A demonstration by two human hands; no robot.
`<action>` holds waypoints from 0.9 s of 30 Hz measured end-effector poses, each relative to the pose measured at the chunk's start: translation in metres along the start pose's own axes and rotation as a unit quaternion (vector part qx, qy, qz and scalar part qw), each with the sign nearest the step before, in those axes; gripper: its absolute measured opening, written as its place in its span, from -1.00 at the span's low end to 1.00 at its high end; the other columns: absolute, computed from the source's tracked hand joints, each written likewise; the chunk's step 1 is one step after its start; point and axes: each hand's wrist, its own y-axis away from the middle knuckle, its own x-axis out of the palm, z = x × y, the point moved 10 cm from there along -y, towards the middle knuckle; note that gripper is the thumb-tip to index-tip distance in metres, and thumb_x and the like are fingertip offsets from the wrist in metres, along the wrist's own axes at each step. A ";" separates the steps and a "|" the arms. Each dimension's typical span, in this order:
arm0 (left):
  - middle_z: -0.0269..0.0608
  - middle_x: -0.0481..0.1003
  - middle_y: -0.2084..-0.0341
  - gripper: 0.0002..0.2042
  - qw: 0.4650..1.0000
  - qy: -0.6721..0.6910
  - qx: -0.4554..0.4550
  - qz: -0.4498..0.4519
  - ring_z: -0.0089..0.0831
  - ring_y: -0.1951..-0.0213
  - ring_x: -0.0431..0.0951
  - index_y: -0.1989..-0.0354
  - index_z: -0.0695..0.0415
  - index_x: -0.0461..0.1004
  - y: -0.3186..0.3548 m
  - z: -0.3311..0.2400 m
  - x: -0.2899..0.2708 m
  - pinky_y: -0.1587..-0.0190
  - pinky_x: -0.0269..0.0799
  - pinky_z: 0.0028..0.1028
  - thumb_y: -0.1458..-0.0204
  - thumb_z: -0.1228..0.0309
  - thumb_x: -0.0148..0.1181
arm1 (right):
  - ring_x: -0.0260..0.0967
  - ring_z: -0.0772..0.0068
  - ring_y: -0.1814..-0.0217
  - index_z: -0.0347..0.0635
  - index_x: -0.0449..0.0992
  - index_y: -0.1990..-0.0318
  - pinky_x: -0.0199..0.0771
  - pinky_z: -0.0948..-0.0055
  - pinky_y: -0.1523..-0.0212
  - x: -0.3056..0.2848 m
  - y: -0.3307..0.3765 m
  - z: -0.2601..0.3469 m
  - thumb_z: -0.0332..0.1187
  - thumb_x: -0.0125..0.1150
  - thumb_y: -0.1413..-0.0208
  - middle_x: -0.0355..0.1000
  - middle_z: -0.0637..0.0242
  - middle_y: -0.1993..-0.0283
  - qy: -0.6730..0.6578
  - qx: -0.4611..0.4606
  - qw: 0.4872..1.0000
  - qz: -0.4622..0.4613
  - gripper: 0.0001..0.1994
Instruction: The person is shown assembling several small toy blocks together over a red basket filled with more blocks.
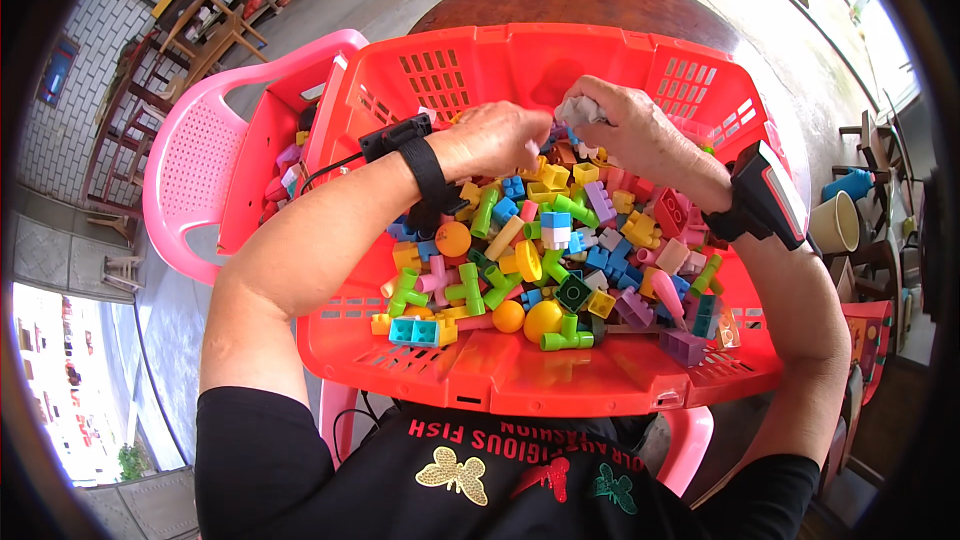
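Observation:
A large red plastic basket (560,365) full of colourful toy building blocks (555,230) lies before me. Over its far half, my right hand (640,135) grips a crumpled whitish cloth (583,112) between thumb and fingers. Close by on the left, my left hand (500,136) has its fingers curled together, pointing at the cloth. Whatever those fingers hold is hidden, and a small bluish patch shows between the two hands. Beneath them lie studded bricks, green pipe pieces, an orange ball (453,239) and a yellow ball (543,319).
On the left, a pink plastic chair (190,155) carries a second red container (250,175) with more blocks. Behind the basket is a round brown table (570,0). A cream bucket (835,222) stands at the right, wooden chairs (215,35) at the far left. Both wrists wear strapped devices.

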 end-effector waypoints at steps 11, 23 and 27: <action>-0.27 0.46 0.30 -0.64 0.908 0.377 0.087 -0.162 -0.53 0.33 0.50 0.14 0.20 0.30 0.003 -0.027 -0.036 0.24 0.47 -0.53 0.10 0.51 0.31 | 0.39 0.19 0.16 -0.23 0.30 0.13 0.42 0.30 0.20 0.001 -0.002 0.001 -0.47 0.05 -0.06 0.36 0.11 0.25 -0.134 -0.007 0.990 -0.048 -0.79; -0.11 0.42 0.23 -0.60 0.811 0.565 0.102 -0.112 -0.34 0.24 0.56 0.05 0.25 0.16 0.002 -0.029 -0.033 0.21 0.55 -0.42 0.03 0.63 0.19 | 0.37 0.48 0.45 -0.24 0.27 0.14 0.39 0.49 0.49 -0.004 -0.004 0.005 -0.35 0.07 -0.15 0.37 0.21 0.40 -0.173 -0.029 0.983 -0.055 -0.79; -0.11 0.41 0.21 -0.59 0.837 0.507 0.137 -0.151 -0.37 0.25 0.56 0.04 0.24 0.16 0.007 -0.036 -0.045 0.21 0.54 -0.44 0.03 0.62 0.19 | 0.35 0.51 0.49 -0.27 0.31 0.19 0.34 0.52 0.54 -0.010 0.000 0.008 -0.35 0.06 -0.15 0.37 0.23 0.41 -0.174 -0.018 0.980 -0.099 -0.82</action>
